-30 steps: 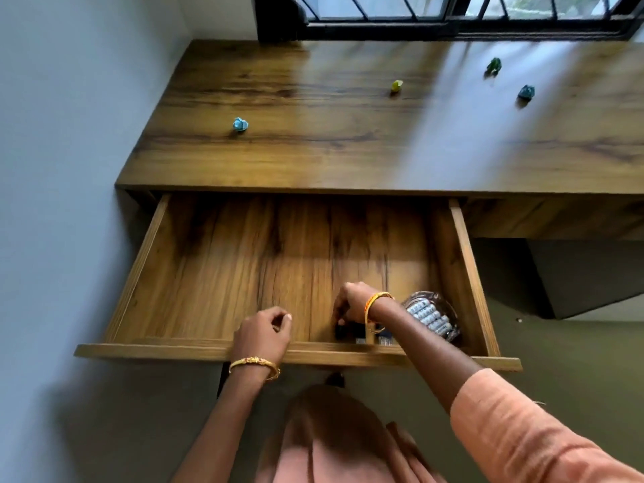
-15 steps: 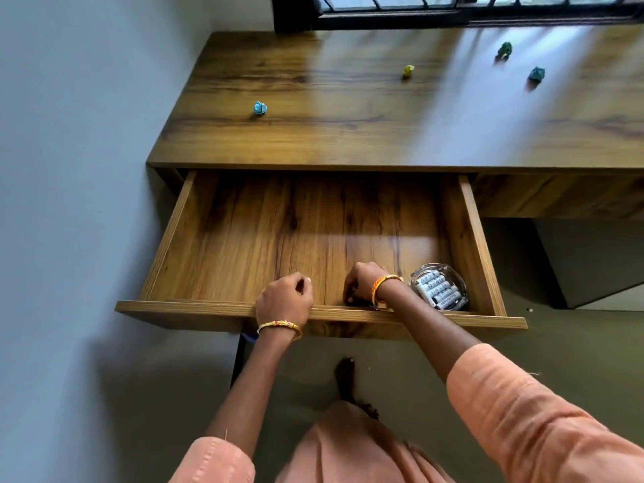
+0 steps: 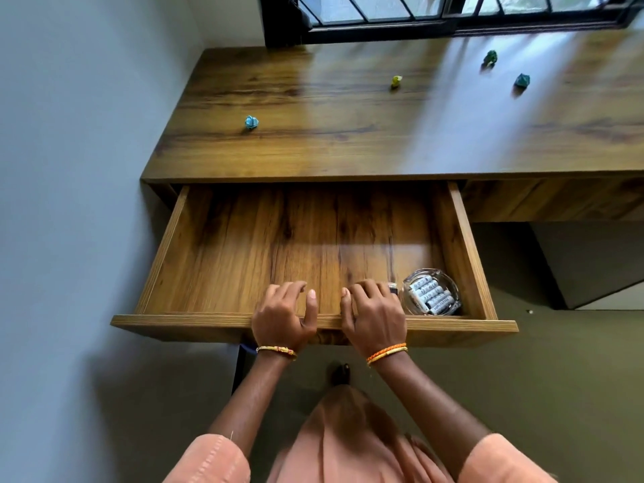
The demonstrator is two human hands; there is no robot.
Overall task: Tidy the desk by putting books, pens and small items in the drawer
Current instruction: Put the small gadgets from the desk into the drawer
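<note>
The wooden drawer (image 3: 163, 252) under the desk top (image 3: 348, 141) is pulled wide open. My left hand (image 3: 284, 318) and my right hand (image 3: 374, 317) lie side by side over the middle of its front panel, fingers curled over the rim into the drawer. A glass bowl of white batteries (image 3: 430, 296) sits in the drawer's front right corner, just right of my right hand. A small dark item (image 3: 393, 288) shows between that hand and the bowl. On the desk lie crumpled paper balls: light blue (image 3: 251, 122), yellow (image 3: 396, 80), green (image 3: 490, 57) and teal (image 3: 522, 80).
A grey wall (image 3: 69, 169) runs close along the left side of desk and drawer. A dark-framed window (image 3: 453, 15) stands behind the desk. Under the desk's right part is a second closed front (image 3: 557, 203). My feet and orange clothing are below the drawer.
My right hand has come out of the drawer's front area beside the bowl and now rests on the front panel. My left hand has spread over the rim next to it.
</note>
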